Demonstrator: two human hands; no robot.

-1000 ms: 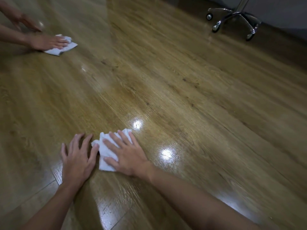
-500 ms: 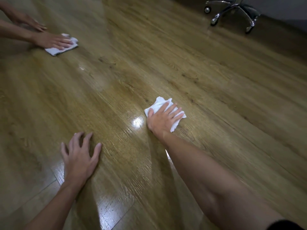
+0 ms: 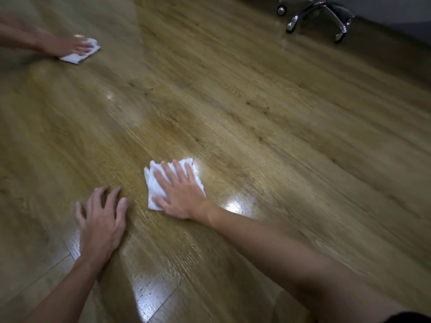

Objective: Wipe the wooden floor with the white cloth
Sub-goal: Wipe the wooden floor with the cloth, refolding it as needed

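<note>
1. The white cloth [image 3: 173,183] lies crumpled flat on the wooden floor [image 3: 256,108], just ahead of the person and a little to the right of centre.
2. The right hand [image 3: 180,194] lies palm-down on top of it; its grip is wide open, the fingers straight and spread, pressing the cloth to the boards rather than clutching it.
3. The left hand [image 3: 100,220] is planted on the bare floor just beside the cloth, not touching it, fingers spread and slightly arched, holding nothing. It looks like a prop for the body.
4. Judged from this, wiping is under way. Bright glare on the boards near the hands may mean a damp or polished patch, but that could simply be reflected light, so I cannot tell how much is actually done.
5. Most of the floor stretches well beyond reach toward the chair base [image 3: 319,15] at the far right, and probably remains to be covered.
6. At far left another person's hand [image 3: 70,46] presses a second cloth [image 3: 78,55] to the floor, well apart from this one.
</note>
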